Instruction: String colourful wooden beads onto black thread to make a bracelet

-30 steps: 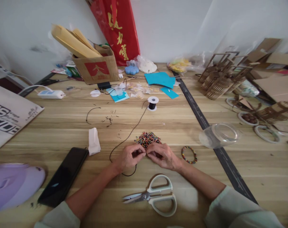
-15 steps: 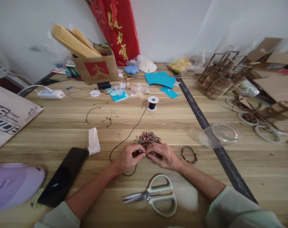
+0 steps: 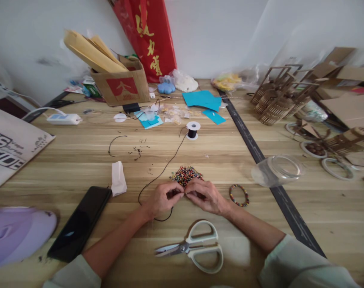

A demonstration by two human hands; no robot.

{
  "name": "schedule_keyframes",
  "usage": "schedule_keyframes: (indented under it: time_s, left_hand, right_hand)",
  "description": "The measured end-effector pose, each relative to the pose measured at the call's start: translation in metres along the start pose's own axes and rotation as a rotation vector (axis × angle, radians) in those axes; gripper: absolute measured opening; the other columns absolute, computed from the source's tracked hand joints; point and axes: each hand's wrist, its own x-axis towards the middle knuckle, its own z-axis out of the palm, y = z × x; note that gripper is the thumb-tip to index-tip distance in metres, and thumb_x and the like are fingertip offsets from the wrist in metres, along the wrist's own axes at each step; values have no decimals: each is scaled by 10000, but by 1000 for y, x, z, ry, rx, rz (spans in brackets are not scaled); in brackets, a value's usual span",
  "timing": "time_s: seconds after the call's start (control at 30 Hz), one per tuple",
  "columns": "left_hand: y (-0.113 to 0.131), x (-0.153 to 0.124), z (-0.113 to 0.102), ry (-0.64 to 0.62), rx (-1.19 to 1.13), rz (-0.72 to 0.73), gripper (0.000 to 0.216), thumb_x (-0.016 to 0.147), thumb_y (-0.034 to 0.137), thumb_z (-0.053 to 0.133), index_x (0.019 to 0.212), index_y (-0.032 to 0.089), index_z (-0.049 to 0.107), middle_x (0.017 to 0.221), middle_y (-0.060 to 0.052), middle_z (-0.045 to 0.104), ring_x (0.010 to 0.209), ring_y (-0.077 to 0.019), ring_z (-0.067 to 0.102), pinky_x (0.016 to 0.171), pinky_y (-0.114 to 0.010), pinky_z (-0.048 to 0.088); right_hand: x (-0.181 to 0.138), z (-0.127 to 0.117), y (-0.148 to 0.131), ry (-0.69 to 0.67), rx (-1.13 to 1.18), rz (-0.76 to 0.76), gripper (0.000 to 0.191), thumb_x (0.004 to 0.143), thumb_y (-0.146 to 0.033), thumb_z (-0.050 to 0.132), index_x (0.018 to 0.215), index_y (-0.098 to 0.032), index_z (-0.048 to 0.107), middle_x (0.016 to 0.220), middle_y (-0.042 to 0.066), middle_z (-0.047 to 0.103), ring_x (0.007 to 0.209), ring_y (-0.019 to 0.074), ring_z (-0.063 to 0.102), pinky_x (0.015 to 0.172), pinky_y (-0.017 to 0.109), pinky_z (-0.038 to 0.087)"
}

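Where the two sets of fingertips come together, left hand (image 3: 163, 199) and right hand (image 3: 208, 197) are each closed to a narrow pinch. Black cord (image 3: 176, 153): leaves the spool (image 3: 192, 132) on the far side of the worktop (image 3: 208, 160), slants leftward and toward the person, passes under the left wrist, then loops back up to the left hand, which appears to hold it. No single long axis; left hand nearer along the cord's run. What sits between the right fingertips is too small to tell from where I stand. Bead pile (image 3: 187, 175): loose, directly beyond the meeting fingertips, roughly midway between the hands, near edge partly hidden by them. Beaded ring (image 3: 243, 205) lies flat just beside the right wrist, on its outer side, apart from it. Scissors (image 3: 186, 247) lie crosswise on the person's side, blades leftward, touched by neither hand.
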Motion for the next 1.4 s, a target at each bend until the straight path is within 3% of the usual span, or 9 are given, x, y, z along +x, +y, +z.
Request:
schedule_keyframes:
  time_s: [0.53, 0.97, 1.4]
  left_hand:
    - [0, 2, -1, 35, -30, 0, 119, 817, 160, 614, 852, 161, 728, 797, -32, 744, 689, -137, 638, 717, -233, 504]
    - [4, 2, -1, -1, -219, -98, 87, 792, 160, 635, 875, 143, 650, 813, -47, 741, 731, -141, 693, 685, -215, 543]
    - [1, 1, 1, -28, -258, -103, 147, 800, 155, 608, 947, 151, 605, 823, -41, 734, 752, -139, 690, 701, -223, 522]
  right_hand:
    - [-3, 0, 2, 14, -23, 23, 59, 938, -175, 534, 980, -180, 575, 862, 72, 639, 721, 145, 594, 636, 243, 493]
    - [-3, 0, 2, -2, -18, 31, 62, 945, -194, 523, 963, -179, 580, 831, 61, 616, 658, 131, 550, 568, 226, 454]
    - [-6, 3, 6, 16, 11, 26, 64, 942, -214, 563, 962, -166, 602, 812, 58, 647, 708, 132, 596, 626, 223, 483]
